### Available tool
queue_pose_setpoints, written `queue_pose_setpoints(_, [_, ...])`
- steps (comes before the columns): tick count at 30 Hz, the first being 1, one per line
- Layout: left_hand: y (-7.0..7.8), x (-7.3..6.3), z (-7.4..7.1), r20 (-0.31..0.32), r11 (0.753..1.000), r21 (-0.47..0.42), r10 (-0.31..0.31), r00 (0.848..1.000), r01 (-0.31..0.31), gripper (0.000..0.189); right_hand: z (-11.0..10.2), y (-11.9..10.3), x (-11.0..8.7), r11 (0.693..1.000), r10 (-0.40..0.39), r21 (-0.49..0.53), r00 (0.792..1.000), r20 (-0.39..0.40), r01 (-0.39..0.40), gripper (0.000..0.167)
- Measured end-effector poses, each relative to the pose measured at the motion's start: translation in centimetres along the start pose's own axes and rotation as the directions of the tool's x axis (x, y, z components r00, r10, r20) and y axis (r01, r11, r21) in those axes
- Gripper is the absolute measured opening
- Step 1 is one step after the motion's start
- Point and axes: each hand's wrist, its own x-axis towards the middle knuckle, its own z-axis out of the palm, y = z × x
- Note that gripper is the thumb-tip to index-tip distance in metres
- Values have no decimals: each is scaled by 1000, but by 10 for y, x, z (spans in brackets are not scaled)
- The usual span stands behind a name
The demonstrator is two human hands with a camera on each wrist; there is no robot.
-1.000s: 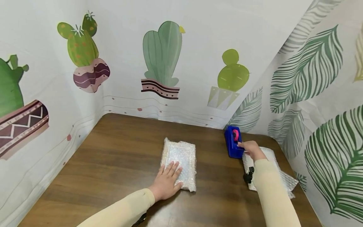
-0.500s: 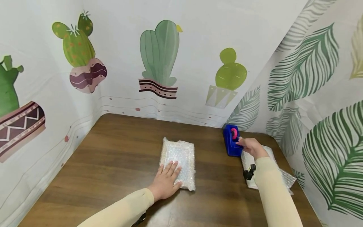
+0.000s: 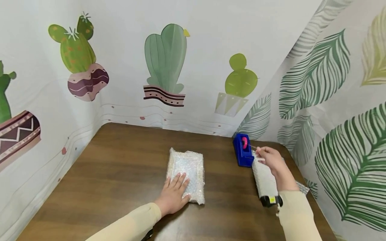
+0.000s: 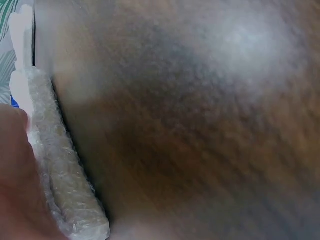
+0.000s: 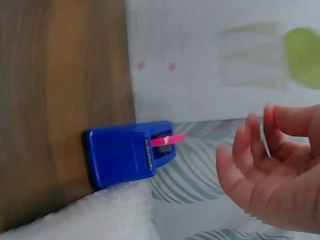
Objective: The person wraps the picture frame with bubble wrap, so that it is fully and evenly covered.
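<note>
My left hand (image 3: 173, 196) lies flat on a bubble-wrapped rectangular package (image 3: 193, 167) in the middle of the table, fingers straight and spread. In the left wrist view, the wrapped edge of this package (image 4: 65, 165) shows beside part of that hand. At the right, my right hand (image 3: 272, 162) pinches the end of clear tape (image 5: 264, 138) between thumb and finger. The strip runs faintly back to a pink-cored roll (image 3: 244, 143) in a blue tape dispenser (image 3: 243, 157). A gap separates the hand from the dispenser, which stands on the table.
A second bubble-wrapped package (image 3: 265, 175) lies at the right, partly under my right arm and close to the dispenser. The brown wooden table (image 3: 120, 160) meets a cloth-covered wall (image 3: 205, 77) printed with cacti and leaves.
My right hand has drawn away from the dispenser to the right, pulling a length of tape out. The left hand stays on the package. The head view has shifted slightly right.
</note>
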Motion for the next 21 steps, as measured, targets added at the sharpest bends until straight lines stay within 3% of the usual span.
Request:
queue_pose_setpoints(5, [-2, 1, 3, -11, 1000, 11, 2, 1000, -2, 63, 9, 31, -28, 990, 44, 130, 994, 97, -56, 21])
queue_pose_setpoints(8, [-1, 3, 3, -9, 1000, 26, 6, 1000, -6, 63, 12, 49, -40, 977, 99, 177, 990, 98, -115, 19])
queue_pose_setpoints(13, [0, 4, 2, 21, 999, 33, -11, 1000, 10, 64, 16, 67, -59, 974, 119, 190, 992, 49, -127, 21])
queue_pose_setpoints(19, [1, 1, 0, 6, 998, 60, -22, 1000, 22, 64, 31, 85, -62, 964, 156, 201, 982, 103, -174, 26])
queue_pose_setpoints(21, [2, 0, 1, 3, 998, 63, -21, 1000, 20, 63, 38, 90, -62, 966, 175, 179, 981, 88, -189, 30])
